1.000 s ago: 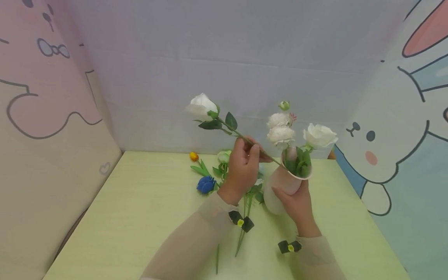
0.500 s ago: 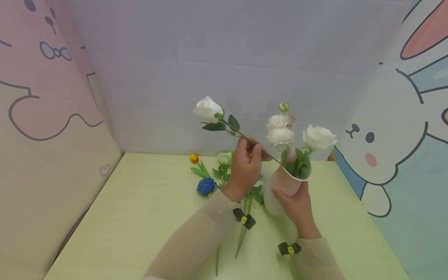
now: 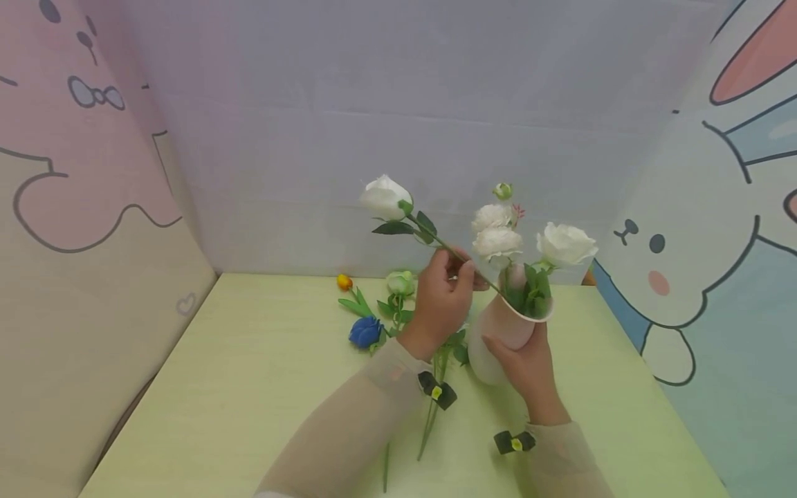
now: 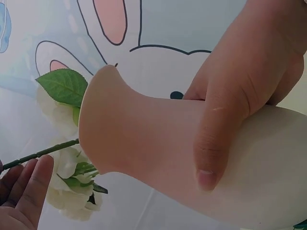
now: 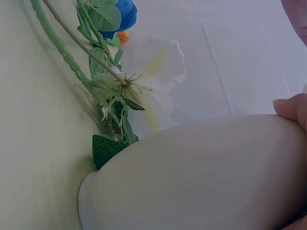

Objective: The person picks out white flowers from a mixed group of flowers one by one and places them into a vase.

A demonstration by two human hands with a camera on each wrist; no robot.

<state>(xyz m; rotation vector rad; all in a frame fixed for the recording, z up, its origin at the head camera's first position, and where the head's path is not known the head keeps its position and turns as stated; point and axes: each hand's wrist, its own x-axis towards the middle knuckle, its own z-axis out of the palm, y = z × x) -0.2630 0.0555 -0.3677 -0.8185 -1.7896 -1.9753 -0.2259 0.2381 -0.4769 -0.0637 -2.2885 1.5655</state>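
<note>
A white rose [image 3: 386,198] leans up to the left, its stem pinched by my left hand [image 3: 443,297]. The stem's lower end reaches the mouth of a pale vase [image 3: 488,332]. My right hand [image 3: 529,370] grips the vase's body and tilts it. Out of the vase stand a second white rose [image 3: 565,243] and a stem of pale ruffled flowers [image 3: 497,242] with a small green bud. In the left wrist view, the green stem [image 4: 41,153] meets the flared rim, beside my left fingertips [image 4: 44,167]. My right thumb [image 4: 211,158] lies along the vase.
On the table [image 3: 268,387] left of the vase lie a blue flower [image 3: 365,332], an orange tulip [image 3: 344,281], a pale green flower [image 3: 400,282] and several green stems [image 3: 429,429]. A pale cloth backdrop [image 3: 405,131] rises behind, with printed cartoon panels on both sides.
My left hand has moved slightly right toward the vase, and the white rose's head has shifted right and a little down. My right hand and the vase have stayed nearly still.
</note>
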